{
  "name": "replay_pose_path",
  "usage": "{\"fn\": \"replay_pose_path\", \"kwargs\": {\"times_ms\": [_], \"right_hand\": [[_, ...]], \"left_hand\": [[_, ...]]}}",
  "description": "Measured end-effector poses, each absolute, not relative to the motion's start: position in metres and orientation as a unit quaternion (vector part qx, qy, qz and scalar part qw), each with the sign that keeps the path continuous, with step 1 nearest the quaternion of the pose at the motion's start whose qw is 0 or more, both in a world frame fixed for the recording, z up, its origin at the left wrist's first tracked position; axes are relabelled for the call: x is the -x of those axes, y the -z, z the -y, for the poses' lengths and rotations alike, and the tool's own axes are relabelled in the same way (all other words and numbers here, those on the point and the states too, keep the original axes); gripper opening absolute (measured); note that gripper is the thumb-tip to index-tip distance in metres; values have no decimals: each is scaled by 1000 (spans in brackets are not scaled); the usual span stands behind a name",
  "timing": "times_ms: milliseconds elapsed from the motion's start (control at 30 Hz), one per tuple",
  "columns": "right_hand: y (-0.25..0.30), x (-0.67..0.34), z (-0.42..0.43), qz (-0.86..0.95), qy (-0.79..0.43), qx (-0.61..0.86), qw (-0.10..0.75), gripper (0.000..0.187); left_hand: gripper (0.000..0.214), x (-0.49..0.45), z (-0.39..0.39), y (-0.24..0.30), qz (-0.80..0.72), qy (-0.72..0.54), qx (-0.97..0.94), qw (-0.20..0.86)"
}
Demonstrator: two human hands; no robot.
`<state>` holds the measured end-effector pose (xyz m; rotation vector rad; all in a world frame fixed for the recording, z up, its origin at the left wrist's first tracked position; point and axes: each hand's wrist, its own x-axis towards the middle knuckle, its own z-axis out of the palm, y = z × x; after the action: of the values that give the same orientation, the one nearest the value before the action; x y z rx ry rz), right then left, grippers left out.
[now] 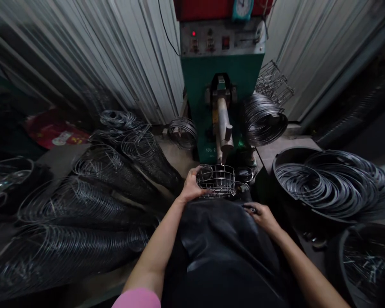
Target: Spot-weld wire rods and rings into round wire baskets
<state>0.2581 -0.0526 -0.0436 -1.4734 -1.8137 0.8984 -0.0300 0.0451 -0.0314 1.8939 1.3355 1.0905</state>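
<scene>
My left hand (191, 187) is closed on the left side of a small round wire basket (218, 193), thumb along its lower wires. The basket sits right under the tip of a slanted metal arm (224, 124) on a green machine (195, 85); whether they touch I cannot tell. A wire ring (206, 172) shows at the basket's left, near my fingertips. Over the right side of a black apron (218, 239) rests my right hand (262, 215), its fingers bent together. What it holds, if anything, is too dark to make out.
Stacks of wire rings (80, 201) lie along the left. To the right stand a black tub (277, 171) of wire hoops and a bucket (342, 256) of short wire pieces. Wire coils (265, 119) hang beside the machine, with metal sheeting (131, 55) behind.
</scene>
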Motion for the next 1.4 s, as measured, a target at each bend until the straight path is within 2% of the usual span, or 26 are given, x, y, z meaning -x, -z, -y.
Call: {"fn": "replay_pose_path", "kwargs": {"times_ms": [100, 233, 400, 500, 633, 833, 1400], "right_hand": [[-11, -236, 37, 741, -336, 522, 258, 23], [-39, -206, 15, 747, -288, 563, 202, 26], [-20, -187, 12, 722, -215, 580, 308, 18], [-12, -188, 18, 734, -251, 526, 349, 14], [-18, -199, 20, 777, -299, 452, 321, 19], [-22, -205, 11, 811, -302, 414, 282, 23], [-8, -200, -21, 823, -267, 409, 290, 18]], "left_hand": [[95, 22, -22, 1, -530, -311, -772, 164], [93, 0, -7, -24, -549, -226, -797, 106], [90, -14, -1, -30, -544, -214, -800, 132], [87, -14, 1, -30, -540, -214, -798, 159], [87, -12, -2, -30, -538, -219, -797, 164], [85, -11, -8, -30, -534, -228, -792, 187], [91, -7, -47, -11, -523, -249, -786, 214]]}}
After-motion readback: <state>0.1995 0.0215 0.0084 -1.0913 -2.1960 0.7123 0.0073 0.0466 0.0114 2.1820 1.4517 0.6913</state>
